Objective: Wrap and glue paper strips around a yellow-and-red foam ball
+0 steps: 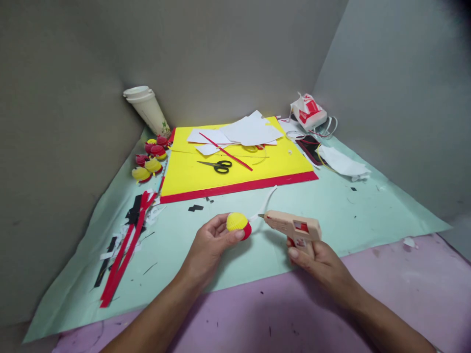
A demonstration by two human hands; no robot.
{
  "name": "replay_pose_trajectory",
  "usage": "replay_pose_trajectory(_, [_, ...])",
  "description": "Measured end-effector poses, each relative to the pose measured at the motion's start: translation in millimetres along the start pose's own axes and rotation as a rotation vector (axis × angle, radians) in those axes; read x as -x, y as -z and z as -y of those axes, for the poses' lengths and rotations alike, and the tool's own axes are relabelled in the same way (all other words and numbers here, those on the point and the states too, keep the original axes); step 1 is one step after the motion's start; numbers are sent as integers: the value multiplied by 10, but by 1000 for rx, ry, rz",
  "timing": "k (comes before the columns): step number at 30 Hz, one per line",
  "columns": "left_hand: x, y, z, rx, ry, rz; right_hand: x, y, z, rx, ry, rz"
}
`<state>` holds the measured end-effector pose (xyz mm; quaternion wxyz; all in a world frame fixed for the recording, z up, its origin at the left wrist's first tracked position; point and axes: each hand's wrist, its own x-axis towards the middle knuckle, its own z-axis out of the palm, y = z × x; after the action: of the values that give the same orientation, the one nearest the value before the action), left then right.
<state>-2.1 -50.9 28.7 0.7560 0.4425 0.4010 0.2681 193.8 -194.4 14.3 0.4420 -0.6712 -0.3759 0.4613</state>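
Note:
Between the fingers and thumb of my left hand (210, 241) is a small rounded yellow-and-red paper piece (237, 223) with a ridged yellow side. A narrow white strip (265, 203) sticks out from it, up and to the right. My right hand (318, 257) is wrapped round the handle of a beige glue gun (292, 224). The gun's metal nozzle points left, close to the white strip; whether they touch I cannot tell. Below both hands lies a pale green sheet (169, 264).
Scissors (221, 166), a red strip (231, 156) and white papers (250, 130) lie on a yellow board (191, 181). Several red and yellow pieces (151, 166) sit left, near a leaning cup (149, 109). Red strips (123, 257) lie front left. A tissue pack (309, 112) stands back right.

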Motion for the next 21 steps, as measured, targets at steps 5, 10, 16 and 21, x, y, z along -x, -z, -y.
replay_pose_trajectory(5, [0,3,6,-7,0,9,-9,15,-34,-25,-45,-8])
replay_pose_trajectory(10, [-2,15,14,-11,-5,17,-27,26,-89,-34,-58,-22])
replay_pose_trajectory(16, [5,6,-1,-5,2,10,-12,1,-43,-9,-32,-24])
replay_pose_trajectory(21, [7,-2,-11,-3,3,10,20,-8,14,27,13,11])
